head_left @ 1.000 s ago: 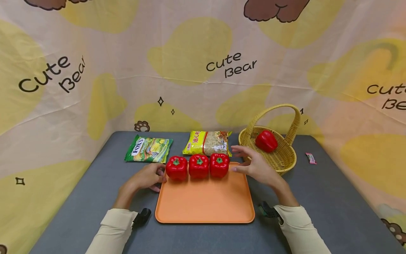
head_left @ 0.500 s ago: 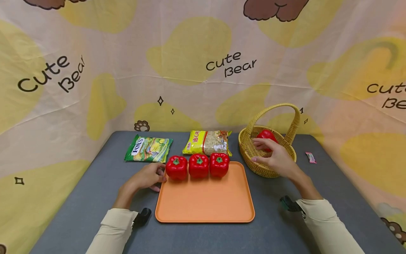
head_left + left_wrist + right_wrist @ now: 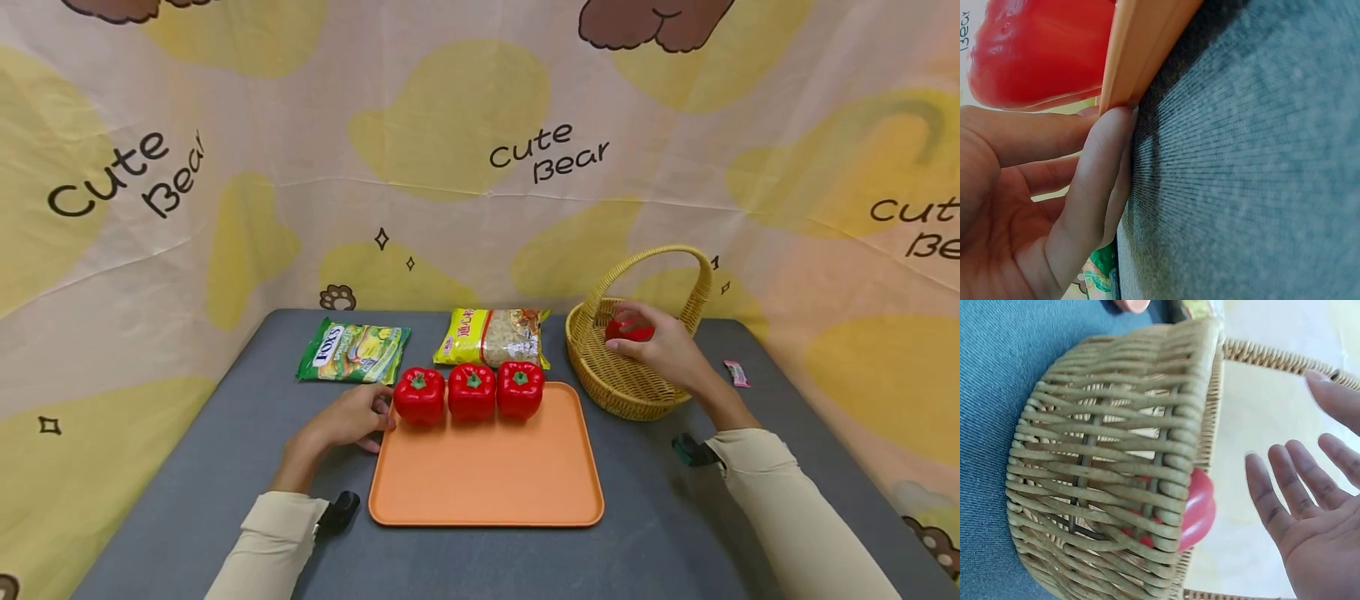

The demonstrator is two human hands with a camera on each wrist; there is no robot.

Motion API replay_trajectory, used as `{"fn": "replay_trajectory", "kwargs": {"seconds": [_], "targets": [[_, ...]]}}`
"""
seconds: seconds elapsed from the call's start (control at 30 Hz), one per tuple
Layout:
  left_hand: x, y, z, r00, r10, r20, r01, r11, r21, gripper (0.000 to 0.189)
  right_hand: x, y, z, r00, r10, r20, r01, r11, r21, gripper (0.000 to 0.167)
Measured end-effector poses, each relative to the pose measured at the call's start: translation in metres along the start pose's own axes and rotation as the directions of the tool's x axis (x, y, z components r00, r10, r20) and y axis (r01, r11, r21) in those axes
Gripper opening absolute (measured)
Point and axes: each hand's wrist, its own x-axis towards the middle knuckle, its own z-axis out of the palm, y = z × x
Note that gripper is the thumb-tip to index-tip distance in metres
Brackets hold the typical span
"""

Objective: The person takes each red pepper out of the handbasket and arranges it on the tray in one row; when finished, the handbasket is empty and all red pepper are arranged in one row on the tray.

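Note:
With thumb and fingertips, my left hand (image 3: 358, 417) holds the left rim of an orange tray (image 3: 487, 479); the left wrist view shows the fingertips (image 3: 1116, 125) right at the rim. Three red bell peppers (image 3: 471, 392) stand in a row along the tray's far side, green stems up. My right hand (image 3: 663, 342) reaches over a yellow wicker basket (image 3: 633, 408), overlapping the red bell pepper (image 3: 628, 328) inside. In the right wrist view the right hand (image 3: 1316, 512) has its fingers extended above the basket rim, apart from the pepper (image 3: 1199, 512).
Behind the tray lie a green FOX'S packet (image 3: 356, 350) and a yellow pasta bag (image 3: 491, 337). A small pink-wrapped candy (image 3: 737, 373) is to the basket's right. The basket handle (image 3: 701, 287) arches up near the right hand. A patterned cloth backdrop (image 3: 480, 167) surrounds the table.
My right hand has moved right from beside the peppers on the tray to over the basket, close to the pepper in it. The left hand stays at the tray rim.

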Motion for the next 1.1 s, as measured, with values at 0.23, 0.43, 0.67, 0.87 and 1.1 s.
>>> {"fn": "replay_trajectory", "kwargs": {"seconds": [0.23,0.43,0.67,0.87,1.1], "targets": [[0.0,0.0,0.0,1.0,0.011,-0.005,-0.011,1.0,0.002,0.051,0.017,0.012,-0.002,0.998,0.054,0.014,-0.055,0.995,0.081,0.071],[0.0,-0.002,0.001,1.0,0.006,-0.006,-0.006,1.0,-0.004,0.052,0.03,0.019,-0.006,0.995,0.088,0.037,-0.091,0.991,0.094,0.074],[0.001,-0.003,0.0,1.0,0.013,-0.012,-0.013,1.0,0.005,0.052,0.04,0.029,-0.011,0.988,0.13,0.079,-0.136,0.988,0.077,0.083],[0.001,-0.003,0.001,1.0,0.015,-0.015,-0.015,1.0,0.008,0.052,0.044,0.037,-0.012,0.976,0.16,0.149,-0.171,0.983,0.064,0.092],[-0.001,-0.002,0.002,1.0,0.019,-0.017,-0.019,1.0,0.008,0.052,0.046,0.041,-0.007,0.964,0.167,0.206,-0.179,0.983,0.042,0.099]]}}
